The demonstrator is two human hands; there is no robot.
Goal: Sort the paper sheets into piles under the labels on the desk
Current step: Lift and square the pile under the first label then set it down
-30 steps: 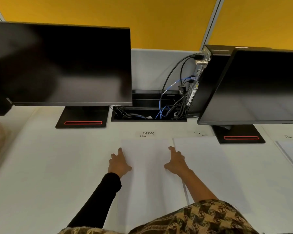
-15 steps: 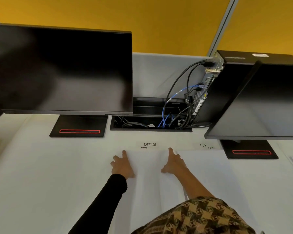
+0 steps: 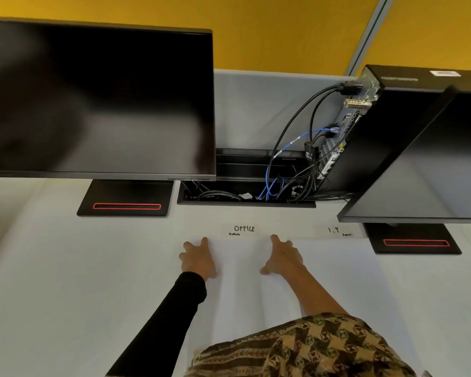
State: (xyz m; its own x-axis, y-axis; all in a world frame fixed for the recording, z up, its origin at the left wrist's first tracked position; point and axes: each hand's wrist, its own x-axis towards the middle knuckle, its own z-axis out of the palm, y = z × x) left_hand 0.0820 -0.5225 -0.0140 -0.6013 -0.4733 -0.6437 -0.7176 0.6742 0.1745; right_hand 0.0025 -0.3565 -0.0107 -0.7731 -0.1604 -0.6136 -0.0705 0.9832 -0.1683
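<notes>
Both hands are lying flat on the OFFICE pile (image 3: 239, 270), one at each side edge. Left hand (image 3: 197, 261): grip spread, fingers straight, pressing down the left margin. Right hand (image 3: 282, 258): grip likewise spread, pinching nothing, palm down on the right margin. The pile is sitting on the counter (image 3: 65, 281) just near of the OFFICE label (image 3: 244, 229). Probably squaring the sheets so the edges are lining up under the label. I.T pile (image 3: 351, 273) is lying just to the right, under the I.T label (image 3: 335, 230); the gap between the stacks is too faint to judge.

two monitors (image 3: 98, 99) (image 3: 430, 164), two labels (image 3: 244, 229) (image 3: 333, 230), two hands (image 3: 197, 258) (image 3: 282, 257)
</notes>
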